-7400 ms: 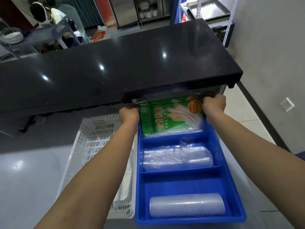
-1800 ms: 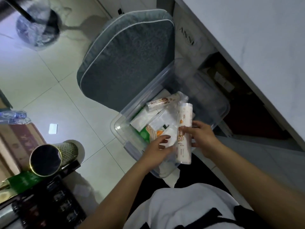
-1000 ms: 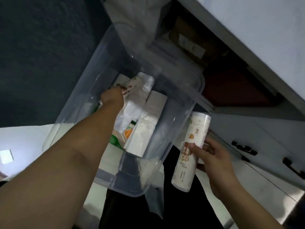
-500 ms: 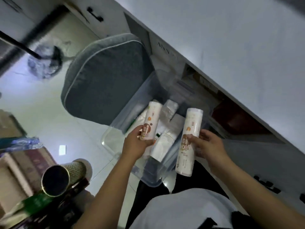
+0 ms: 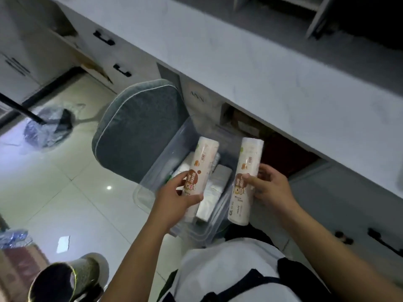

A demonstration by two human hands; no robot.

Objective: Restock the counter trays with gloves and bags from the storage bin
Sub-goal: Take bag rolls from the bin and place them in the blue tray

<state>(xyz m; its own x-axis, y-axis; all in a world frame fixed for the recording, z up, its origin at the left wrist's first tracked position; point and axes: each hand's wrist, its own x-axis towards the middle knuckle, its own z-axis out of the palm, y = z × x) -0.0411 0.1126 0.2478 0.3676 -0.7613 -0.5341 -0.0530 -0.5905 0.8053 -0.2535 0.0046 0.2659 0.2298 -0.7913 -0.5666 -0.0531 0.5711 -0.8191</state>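
Pale floor tiles [image 5: 54, 192] run beneath a white table [image 5: 250, 62] with dark-handled drawers. On the floor beside it stands a clear storage bin [image 5: 150, 186], its grey cushioned lid [image 5: 135, 131] tilted up behind. Above the bin the left hand [image 5: 176, 199] grips 1 white printed bag roll [image 5: 201, 166] with fingers curled round its lower half. Just beside it, the right hand [image 5: 270, 188] grips the second bag roll [image 5: 245, 182] the same way. More white packs [image 5: 214, 188] lie inside the bin.
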